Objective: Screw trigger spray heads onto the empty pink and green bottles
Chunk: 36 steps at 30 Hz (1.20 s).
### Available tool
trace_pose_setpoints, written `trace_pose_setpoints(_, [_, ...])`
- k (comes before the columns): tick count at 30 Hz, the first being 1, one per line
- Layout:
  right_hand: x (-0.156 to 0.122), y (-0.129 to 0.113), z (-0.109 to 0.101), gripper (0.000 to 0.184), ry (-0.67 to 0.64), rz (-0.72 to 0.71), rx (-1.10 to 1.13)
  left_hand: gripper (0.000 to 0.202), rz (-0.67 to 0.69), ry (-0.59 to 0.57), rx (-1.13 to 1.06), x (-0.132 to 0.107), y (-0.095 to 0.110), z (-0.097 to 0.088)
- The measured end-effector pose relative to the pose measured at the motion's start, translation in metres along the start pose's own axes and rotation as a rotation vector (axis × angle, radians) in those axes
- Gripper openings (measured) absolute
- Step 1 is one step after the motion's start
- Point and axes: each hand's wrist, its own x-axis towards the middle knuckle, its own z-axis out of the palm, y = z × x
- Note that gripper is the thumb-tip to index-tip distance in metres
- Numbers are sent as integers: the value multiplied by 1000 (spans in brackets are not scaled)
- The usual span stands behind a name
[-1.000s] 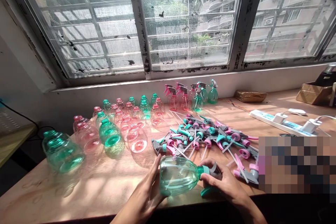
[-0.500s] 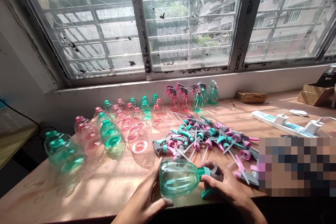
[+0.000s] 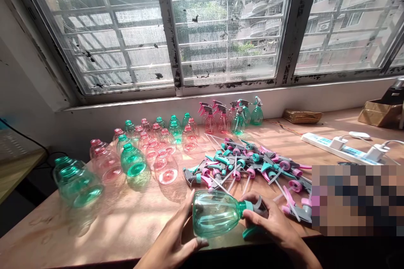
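Observation:
A clear green spray bottle lies on its side at the near edge of the wooden table. My left hand wraps round its base, thumb underneath. My right hand is closed on the grey and teal trigger head seated at the bottle's neck. Just beyond lies a pile of loose pink and teal trigger heads with dip tubes.
Several open green and pink bottles stand at the left. Several bottles with triggers fitted stand by the windowsill. A white power strip with plugs, a brown packet and a cardboard box sit at the right.
The bottle has turned slightly in my hands and my left thumb has come round under its base. Everything else on the table is as before.

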Motion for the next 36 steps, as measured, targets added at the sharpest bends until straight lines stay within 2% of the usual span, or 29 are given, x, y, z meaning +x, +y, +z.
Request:
trace_pose_setpoints(7, [1,0,-1,40,-21,-9,-8,80,36,10,-88,0,-5,0])
trace_pose_setpoints(13, [1,1,0,44,-16,14,10,94,74,-20,-107,1,-2,-1])
trace_pose_setpoints(16, [1,-1,0,44,-16,17,-3,101,36,4,-38,1,-1,-1])
trace_pose_setpoints(18, [1,-2,0,44,-19,11,-27,100,6,13,15,0,-2,-1])
trace_pose_setpoints(21, [1,-1,-1,44,-26,4,-59,92,33,12,24,0,-2,-2])
trace_pose_setpoints(25, [1,0,0,45,-25,15,-26,80,71,20,-5,-1,1,-2])
trace_pose_setpoints(32, [-1,0,1,46,22,33,22,93,80,-12,-196,4,5,2])
trace_pose_setpoints(34, [-1,1,0,49,24,50,54,93,110,78,-135,3,15,-8])
trace_pose_setpoints(36, [-2,2,0,51,33,59,63,83,196,287,68,-6,31,-24])
